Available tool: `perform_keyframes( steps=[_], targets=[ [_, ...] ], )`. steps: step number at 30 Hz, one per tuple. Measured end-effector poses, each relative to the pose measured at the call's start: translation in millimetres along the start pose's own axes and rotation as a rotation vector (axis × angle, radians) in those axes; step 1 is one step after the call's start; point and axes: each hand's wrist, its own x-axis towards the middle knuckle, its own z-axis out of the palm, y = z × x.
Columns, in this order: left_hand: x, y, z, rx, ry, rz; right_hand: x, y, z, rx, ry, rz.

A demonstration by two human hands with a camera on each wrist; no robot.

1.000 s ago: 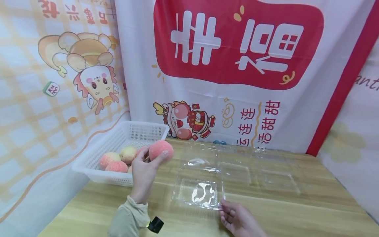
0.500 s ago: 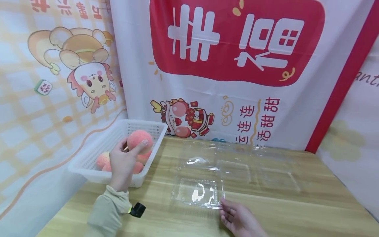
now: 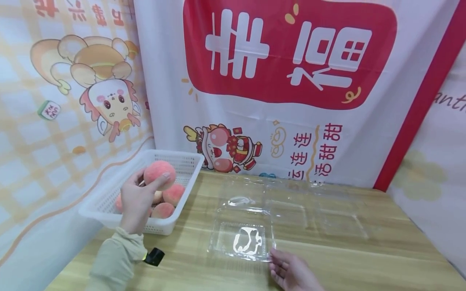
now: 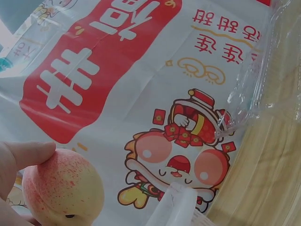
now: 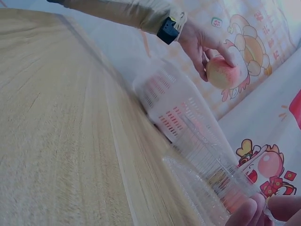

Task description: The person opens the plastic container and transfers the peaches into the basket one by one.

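My left hand (image 3: pixel 137 201) grips a pink-and-cream peach (image 3: pixel 160 175) between thumb and fingers, above the white plastic basket (image 3: pixel 182 210). In the left wrist view the held peach (image 4: pixel 66 188) shows a small dark stem hollow. More peaches lie in the basket, among them a pink one (image 3: pixel 174 195) and another (image 3: pixel 162 210) near its front wall. At the table's front, my right hand (image 3: pixel 293 270) pinches the near right corner of an opened clear plastic clamshell box (image 3: pixel 242 238). In the right wrist view, the left hand (image 5: pixel 200 44) is raised over the basket's side.
More clear plastic boxes (image 3: pixel 338 214) stand to the right on the wooden table (image 3: pixel 346 266). A printed cloth (image 3: pixel 167 97) hangs behind the table, and a checked cloth (image 3: pixel 43 169) hangs at the left, close to the basket.
My left hand has moved left with the peach, from the basket's right edge to over its inside. The right hand keeps its pinch on the clamshell's corner.
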Motion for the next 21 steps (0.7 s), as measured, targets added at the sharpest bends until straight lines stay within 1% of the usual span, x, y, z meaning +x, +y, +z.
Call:
perform_keyframes(
  steps=[3, 6, 10, 12, 18, 21],
  targets=[
    [3.3, 1.2, -3.5, 0.003, 0.013, 0.015, 0.4, 0.5, 1.7, -0.01, -0.009, -0.009],
    [5.3, 1.9, -6.6, -0.01, 0.019, 0.0, 0.5, 0.3, 3.1, -0.006, -0.007, -0.011],
    [7.3, 2.8, -10.5, 0.063, 0.033, -0.023, 0.5, -0.7, 3.2, -0.002, -0.003, -0.005],
    [8.9, 3.1, -11.3, 0.103, 0.033, -0.023, 0.4, -1.4, 2.7, -0.001, -0.002, -0.009],
    [11.2, 0.0, -13.7, 0.147, 0.02, -0.043, -0.7, -1.5, 0.7, 0.009, 0.001, -0.003],
    [11.8, -2.4, -16.4, 0.182, 0.015, -0.043, -1.2, -0.1, 0.8, 0.007, -0.001, 0.006]
  ],
)
